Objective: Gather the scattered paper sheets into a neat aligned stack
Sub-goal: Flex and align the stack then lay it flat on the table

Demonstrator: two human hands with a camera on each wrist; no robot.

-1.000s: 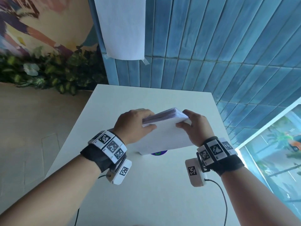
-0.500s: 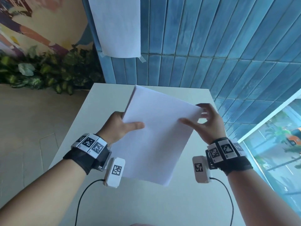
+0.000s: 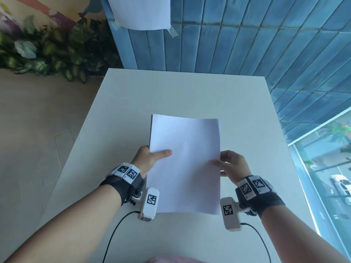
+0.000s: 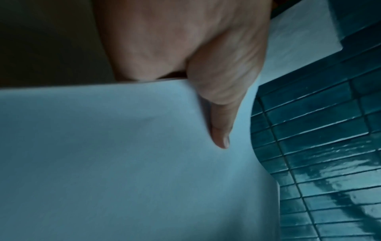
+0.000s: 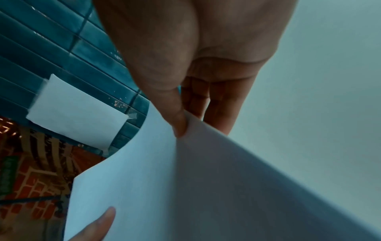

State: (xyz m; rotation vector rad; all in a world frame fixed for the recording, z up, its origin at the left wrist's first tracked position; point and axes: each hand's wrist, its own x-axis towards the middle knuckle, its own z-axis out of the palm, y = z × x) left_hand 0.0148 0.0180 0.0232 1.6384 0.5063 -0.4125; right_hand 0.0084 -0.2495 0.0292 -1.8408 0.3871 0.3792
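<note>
A stack of white paper sheets [image 3: 185, 164] is held flat above the white table [image 3: 237, 114], its long side pointing away from me. My left hand [image 3: 152, 158] grips the stack's left edge, thumb on top and fingers hidden beneath. My right hand [image 3: 229, 164] pinches the right edge, thumb on top. In the left wrist view the thumb [image 4: 221, 130] lies across the paper stack [image 4: 113, 163]. In the right wrist view the thumb [image 5: 177, 120] presses the paper stack [image 5: 164, 187] against the fingers behind. The edges look aligned.
A blue tiled wall [image 3: 247, 44] rises behind the table, with a white sheet [image 3: 141, 12] taped to it. Green plants [image 3: 51, 50] stand at the back left. A glass window [image 3: 326, 177] runs along the right. Cables [image 3: 115, 230] trail from the wrist cameras.
The stack stood on edge on the table a second ago, then was tipped flat at a slant. Now it is squared toward me and held lower, both hands nearer its near end.
</note>
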